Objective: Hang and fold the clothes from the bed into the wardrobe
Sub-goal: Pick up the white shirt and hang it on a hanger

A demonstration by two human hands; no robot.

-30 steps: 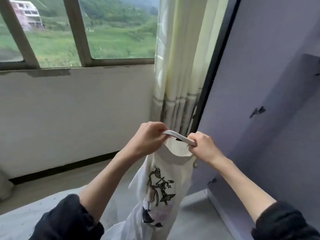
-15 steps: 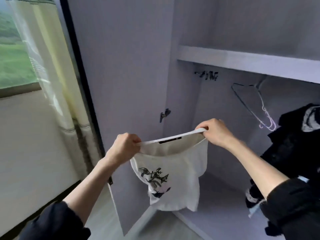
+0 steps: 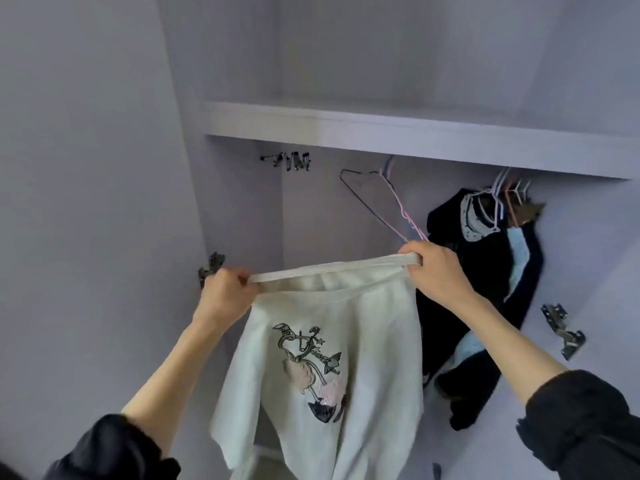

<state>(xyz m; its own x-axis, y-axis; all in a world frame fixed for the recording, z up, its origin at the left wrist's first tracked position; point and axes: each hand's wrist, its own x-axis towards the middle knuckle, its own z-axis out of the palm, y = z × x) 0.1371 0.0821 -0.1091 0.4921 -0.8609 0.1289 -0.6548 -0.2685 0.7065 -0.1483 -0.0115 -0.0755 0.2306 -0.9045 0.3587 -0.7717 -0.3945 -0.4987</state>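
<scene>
Shirt (image 3: 360, 341) raised nearer hanger (image 3: 377, 199), both hands gripping

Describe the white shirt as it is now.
The white shirt is soft, knit-looking fabric with a ribbed collar and a dark-and-pink graphic on the side facing the camera. It hangs limp in front of the open wardrobe, its collar stretched wide between the left hand and the right hand. Its lower edge runs out of view.

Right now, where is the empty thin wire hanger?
In the head view, the empty thin wire hanger hangs under the white wardrobe shelf, right of centre, just above the right hand and left of the black hanging garment.
</scene>
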